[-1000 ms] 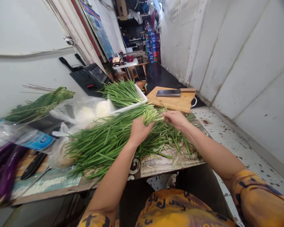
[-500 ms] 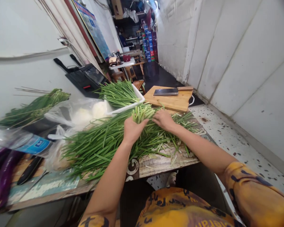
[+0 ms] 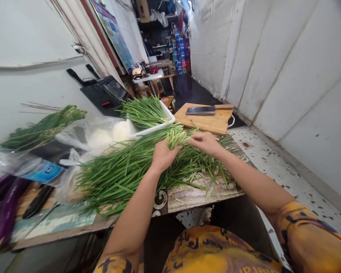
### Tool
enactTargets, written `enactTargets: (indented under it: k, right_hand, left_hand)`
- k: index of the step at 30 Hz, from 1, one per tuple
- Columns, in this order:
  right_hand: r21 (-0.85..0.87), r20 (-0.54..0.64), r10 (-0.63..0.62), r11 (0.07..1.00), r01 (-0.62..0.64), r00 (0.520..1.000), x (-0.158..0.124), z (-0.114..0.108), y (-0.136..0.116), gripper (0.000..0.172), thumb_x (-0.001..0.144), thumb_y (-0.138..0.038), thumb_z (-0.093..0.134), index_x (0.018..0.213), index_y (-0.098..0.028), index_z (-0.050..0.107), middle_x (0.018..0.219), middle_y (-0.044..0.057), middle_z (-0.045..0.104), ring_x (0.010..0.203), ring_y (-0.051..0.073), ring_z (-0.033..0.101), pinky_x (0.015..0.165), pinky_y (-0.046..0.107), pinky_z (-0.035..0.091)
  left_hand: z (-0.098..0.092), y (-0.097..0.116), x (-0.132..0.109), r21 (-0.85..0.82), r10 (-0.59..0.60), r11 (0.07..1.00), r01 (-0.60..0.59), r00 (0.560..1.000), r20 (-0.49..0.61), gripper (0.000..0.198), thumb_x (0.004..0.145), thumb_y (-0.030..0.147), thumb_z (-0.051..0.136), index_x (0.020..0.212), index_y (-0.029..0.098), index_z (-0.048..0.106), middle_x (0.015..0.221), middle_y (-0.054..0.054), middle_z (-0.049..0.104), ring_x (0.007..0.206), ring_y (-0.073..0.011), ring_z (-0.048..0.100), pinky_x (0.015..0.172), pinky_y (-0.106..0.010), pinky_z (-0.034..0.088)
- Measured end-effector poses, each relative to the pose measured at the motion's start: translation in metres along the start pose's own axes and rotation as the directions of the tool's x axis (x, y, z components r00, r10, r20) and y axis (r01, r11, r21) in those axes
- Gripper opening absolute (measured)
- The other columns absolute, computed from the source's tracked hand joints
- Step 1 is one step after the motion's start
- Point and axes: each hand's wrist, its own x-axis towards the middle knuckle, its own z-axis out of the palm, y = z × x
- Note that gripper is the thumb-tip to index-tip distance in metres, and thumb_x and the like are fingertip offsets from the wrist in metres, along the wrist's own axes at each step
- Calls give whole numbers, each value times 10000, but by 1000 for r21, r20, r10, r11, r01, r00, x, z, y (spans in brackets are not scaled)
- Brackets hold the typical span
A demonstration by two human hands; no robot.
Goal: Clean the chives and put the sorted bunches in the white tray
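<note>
A big pile of long green chives point(image 3: 122, 170) lies across the table. My left hand point(image 3: 164, 154) is wrapped round a bunch of them near its pale stem ends point(image 3: 176, 137). Just right of those ends, my right hand point(image 3: 206, 143) has its fingers pinched together; what is between them is too small to make out. Short stem scraps point(image 3: 200, 177) lie on the wood-patterned table top point(image 3: 187, 199) below my right hand. Behind the pile, a white tray point(image 3: 152, 131) holds more chives point(image 3: 144, 110).
A cleaver point(image 3: 200, 110) rests on a wooden board point(image 3: 187, 119) at the back right. To the left are a plastic bag with white vegetables point(image 3: 99, 138), a plastic bottle point(image 3: 42, 170), eggplants point(image 3: 10, 212), a black-handled knife point(image 3: 37, 201) and another green bundle point(image 3: 45, 127).
Both hands have shifted slightly to the right, the left one still round the bunch. The right hand's fingers are drawn closer together at the stem ends.
</note>
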Motion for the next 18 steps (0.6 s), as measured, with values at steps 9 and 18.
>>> enactTargets:
  k: [9, 18]
  right_hand:
    - [232, -4, 143, 963, -138, 990, -2, 24, -2, 290, 700, -439, 705, 708, -150, 681, 557, -25, 552, 526, 99, 472, 527, 236, 385]
    - [316, -39, 259, 920, -234, 965, 2, 6, -2, 278, 610, -390, 775, 666, -134, 683, 511, -14, 587, 465, 86, 487, 470, 223, 395]
  left_hand:
    - [1, 5, 1, -99, -58, 994, 55, 998, -23, 334, 658, 287, 742, 960, 146, 727, 989, -67, 745, 926, -242, 685, 928, -388, 519]
    - [2, 7, 0, -137, -66, 988, 65, 998, -5, 298, 638, 248, 757, 920, 153, 729, 965, -64, 751, 927, -248, 692, 944, -395, 521]
